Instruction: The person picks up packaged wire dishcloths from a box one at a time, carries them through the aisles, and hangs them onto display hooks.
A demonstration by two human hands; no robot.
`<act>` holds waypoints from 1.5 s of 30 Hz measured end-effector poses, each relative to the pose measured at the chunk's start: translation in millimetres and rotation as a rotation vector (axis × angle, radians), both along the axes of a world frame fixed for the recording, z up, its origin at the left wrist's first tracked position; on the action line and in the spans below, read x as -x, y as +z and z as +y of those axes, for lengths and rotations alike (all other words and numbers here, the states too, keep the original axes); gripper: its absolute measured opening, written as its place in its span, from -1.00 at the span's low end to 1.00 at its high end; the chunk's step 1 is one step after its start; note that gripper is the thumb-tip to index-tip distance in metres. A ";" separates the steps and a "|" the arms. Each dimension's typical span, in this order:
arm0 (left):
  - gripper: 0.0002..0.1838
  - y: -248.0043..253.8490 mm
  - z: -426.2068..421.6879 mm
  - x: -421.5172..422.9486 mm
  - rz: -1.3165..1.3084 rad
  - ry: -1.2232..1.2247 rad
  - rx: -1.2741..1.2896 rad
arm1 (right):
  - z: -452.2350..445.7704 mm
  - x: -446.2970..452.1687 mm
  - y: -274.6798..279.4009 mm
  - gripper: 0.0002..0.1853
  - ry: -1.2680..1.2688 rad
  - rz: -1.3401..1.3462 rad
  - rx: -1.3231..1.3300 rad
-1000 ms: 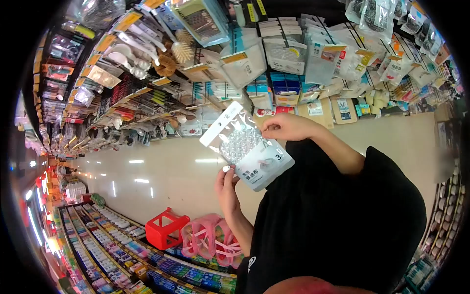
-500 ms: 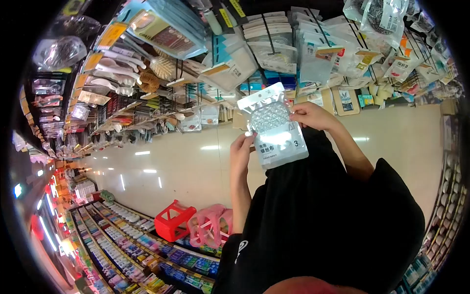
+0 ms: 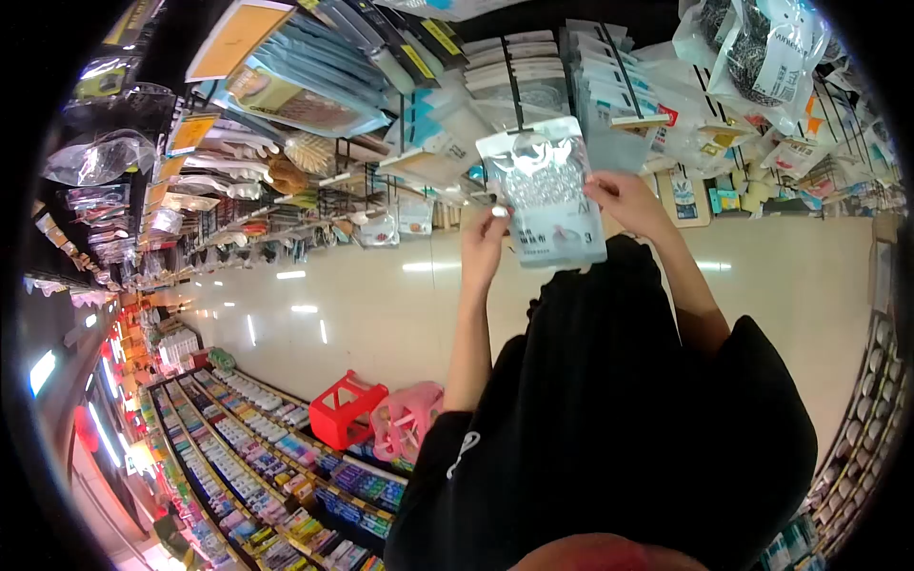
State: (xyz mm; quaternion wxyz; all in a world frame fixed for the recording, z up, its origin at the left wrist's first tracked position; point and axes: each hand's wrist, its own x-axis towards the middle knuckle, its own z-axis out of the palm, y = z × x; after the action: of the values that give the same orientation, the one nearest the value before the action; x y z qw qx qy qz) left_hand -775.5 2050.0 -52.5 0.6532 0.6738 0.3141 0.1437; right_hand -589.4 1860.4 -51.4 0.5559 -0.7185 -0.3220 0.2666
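Observation:
A silvery-white pack of wire dishcloths [image 3: 557, 228] is held up in front of the hanging goods, its top edge by a display hook. Through its clear window shows a shiny mesh, with dark lettering and a "3" below. My left hand [image 3: 484, 243] pinches the pack's left edge between thumb and fingers. On the opposite edge, my right hand [image 3: 624, 202] grips it at mid-height. Just behind the pack's top hang similar clear-and-white packets [image 3: 519, 71] on a hook.
Hooks with bagged goods and steel scourers [image 3: 766, 62] line the rack ahead. To the left hang brushes [image 3: 309, 152] and spoons. Behind, a red plastic stool [image 3: 347, 409] and a pink stool [image 3: 405, 419] stand beside low shelves [image 3: 276, 457] of boxed goods. Pale tiled floor [image 3: 381, 305] lies between.
Both hands have raised the pack toward the rack, so its top now overlaps the hook area. The pack has turned more upright. The view has shifted slightly.

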 end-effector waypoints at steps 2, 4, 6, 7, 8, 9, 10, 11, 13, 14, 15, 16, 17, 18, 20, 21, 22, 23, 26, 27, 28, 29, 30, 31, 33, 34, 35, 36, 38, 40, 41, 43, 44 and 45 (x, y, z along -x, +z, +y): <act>-0.81 -7.1 2.2 -3.7 -0.027 0.020 0.017 | 5.0 -8.2 1.2 -0.77 0.032 -0.005 0.035; -0.80 -10.1 1.1 -9.9 -0.093 0.075 0.067 | 8.5 -16.0 6.3 -0.76 0.048 -0.022 0.079; -0.80 -9.4 -1.1 -15.2 -0.090 0.095 0.065 | 10.5 -21.8 5.5 -0.76 0.062 -0.022 0.066; -0.80 -8.6 -2.4 -16.5 -0.087 0.104 0.055 | 10.7 -23.6 3.9 -0.77 0.067 -0.021 0.044; -0.82 -8.8 -2.9 -17.9 -0.073 0.106 0.044 | 10.5 -25.9 1.7 -0.77 0.078 -0.022 0.053; -0.82 -10.2 -3.4 -19.5 -0.076 0.118 0.053 | 10.4 -28.8 -1.1 -0.77 0.092 0.006 0.032; -0.82 -12.0 -4.0 -20.9 -0.089 0.110 0.038 | 10.3 -32.3 -2.6 -0.77 0.108 0.035 0.011; -0.82 -14.5 -4.2 -22.2 -0.102 0.102 0.021 | 10.2 -35.4 -2.7 -0.77 0.122 0.033 0.018; -0.82 -19.2 -6.0 -23.6 -0.102 0.120 0.023 | 11.1 -38.9 -2.9 -0.77 0.151 0.093 0.009; -0.82 -17.1 -9.2 -25.5 -0.104 0.155 0.034 | 12.4 -40.6 -5.3 -0.77 0.166 0.091 0.013; -0.82 -14.4 -12.1 -28.4 -0.108 0.190 0.045 | 13.9 -42.3 -9.3 -0.77 0.162 0.096 -0.008; -0.82 -12.7 -13.2 -30.1 -0.111 0.204 0.047 | 14.8 -43.4 -11.0 -0.77 0.156 0.103 -0.028; -0.82 -11.5 -14.6 -33.1 -0.108 0.220 0.045 | 16.1 -47.5 -11.5 -0.77 0.183 0.098 -0.024; -0.82 -9.9 -14.0 -35.0 -0.100 0.222 0.041 | 17.6 -47.0 -11.3 -0.77 0.159 0.085 -0.034; -0.81 -7.5 -14.3 -36.6 -0.102 0.234 0.045 | 19.9 -46.0 -14.6 -0.77 0.147 0.079 -0.042; -0.81 -7.0 -14.0 -36.8 -0.106 0.230 0.050 | 21.8 -47.1 -17.4 -0.76 0.143 0.096 -0.041; -0.81 -7.4 -13.4 -36.8 -0.105 0.241 0.050 | 23.4 -47.7 -17.1 -0.76 0.139 0.111 -0.040; -0.81 -7.9 -11.8 -37.2 -0.092 0.235 0.035 | 24.4 -48.9 -16.3 -0.76 0.147 0.112 -0.039; -0.81 -6.2 -7.7 -41.6 -0.074 0.230 0.033 | 25.1 -52.3 -10.4 -0.82 0.196 0.119 0.022; -0.81 -6.2 -6.1 -43.2 -0.070 0.228 0.042 | 26.4 -52.0 -9.6 -0.81 0.185 0.138 0.021; -0.81 -7.8 -3.5 -43.7 -0.068 0.227 0.046 | 26.9 -51.4 -9.6 -0.80 0.172 0.159 0.020; -0.79 -9.6 0.9 -45.4 -0.044 0.210 0.037 | 29.1 -52.3 -14.3 -0.80 0.168 0.159 0.022; -0.76 -11.6 4.4 -46.7 -0.020 0.191 0.029 | 31.4 -52.0 -23.1 -0.75 0.133 0.169 -0.019; -0.76 -12.4 6.0 -47.7 -0.016 0.184 0.034 | 31.8 -49.4 -24.8 -0.70 0.095 0.181 -0.057; -0.81 -13.0 11.5 -55.2 -0.045 0.182 0.014 | 32.8 -49.0 -25.0 -0.70 0.068 0.194 -0.034; -0.81 -14.8 13.9 -58.2 -0.051 0.170 0.016 | 34.0 -49.5 -22.5 -0.69 0.049 0.206 -0.013; -0.80 -17.0 16.8 -60.5 -0.055 0.164 0.024 | 35.5 -49.9 -21.8 -0.69 0.036 0.200 -0.014; -0.80 -18.9 19.9 -62.6 -0.056 0.159 0.032 | 37.0 -49.2 -22.4 -0.68 -0.003 0.193 -0.008; -0.79 -19.0 24.8 -65.8 -0.058 0.139 0.033 | 39.1 -48.3 -25.0 -0.67 -0.049 0.189 -0.001; -0.79 -19.1 29.4 -66.8 -0.062 0.125 0.032 | 43.2 -52.0 -27.6 -0.62 -0.045 0.157 0.023; -0.79 -19.2 31.9 -67.6 -0.052 0.127 0.025 | 45.1 -53.5 -30.9 -0.62 -0.052 0.151 0.023; -0.78 -19.7 36.8 -69.8 -0.045 0.125 0.018 | 49.7 -53.8 -34.6 -0.59 -0.050 0.091 0.027; -0.78 -20.2 39.9 -70.1 -0.052 0.116 0.010 | 51.4 -53.5 -34.6 -0.59 -0.053 0.090 0.028; -0.77 -20.4 43.0 -69.3 -0.057 0.108 0.002 | 53.3 -53.1 -34.5 -0.59 -0.072 0.100 0.039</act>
State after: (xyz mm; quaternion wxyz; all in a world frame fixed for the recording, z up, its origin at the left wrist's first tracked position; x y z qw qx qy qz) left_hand -706.2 2093.0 -72.9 0.6538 0.6508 0.3314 0.1978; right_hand -536.4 1913.7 -85.8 0.5664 -0.7262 -0.2622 0.2883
